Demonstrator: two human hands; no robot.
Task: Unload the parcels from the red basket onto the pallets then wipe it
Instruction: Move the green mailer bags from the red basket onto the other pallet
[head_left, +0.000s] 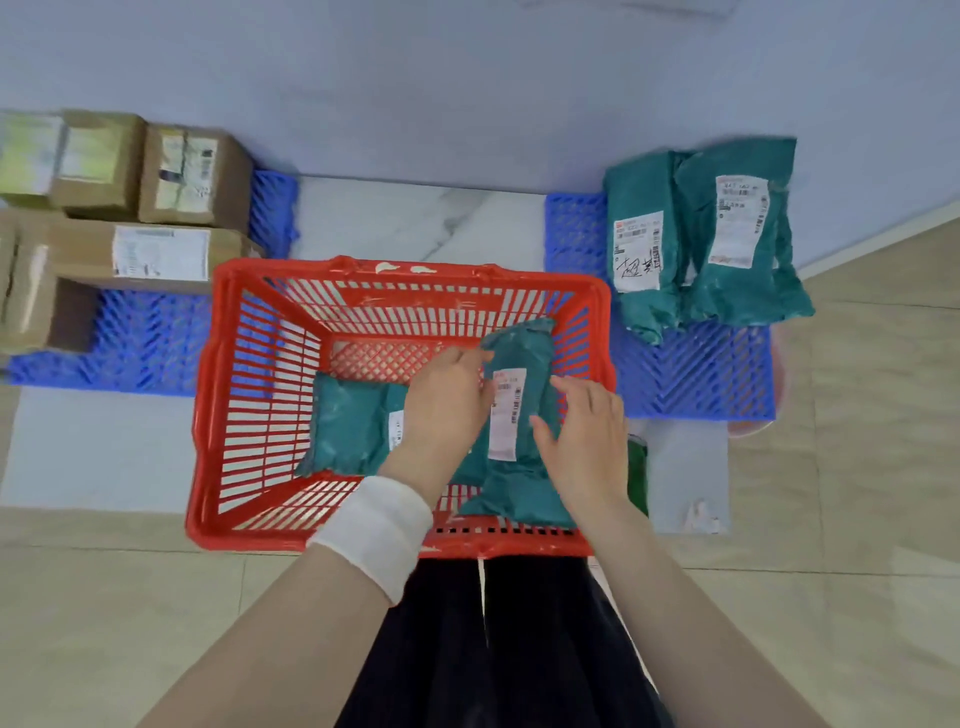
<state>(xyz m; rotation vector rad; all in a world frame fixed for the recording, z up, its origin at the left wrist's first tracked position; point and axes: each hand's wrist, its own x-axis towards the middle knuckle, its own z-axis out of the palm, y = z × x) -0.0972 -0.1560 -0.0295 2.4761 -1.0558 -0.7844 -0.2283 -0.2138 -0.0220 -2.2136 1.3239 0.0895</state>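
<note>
A red slatted basket (244, 415) stands on the floor in front of me. Inside it, a teal parcel bag with a white label (519, 364) stands tilted at the right. My left hand (447, 410) pinches its left edge and my right hand (587, 441) presses against its right side. A second teal bag (348, 431) lies flat on the basket floor, partly hidden under my left wrist. Two teal bags (706, 234) rest on the blue pallet (701, 374) at the right. Cardboard boxes (156, 208) are stacked on the blue pallet (140, 343) at the left.
A pale wall runs behind the pallets. A strip of marble floor (415, 218) shows between the two pallets. Right of the basket lie a green object (638, 467) and a grey sheet (685, 467). My dark trousers (493, 649) are below the basket.
</note>
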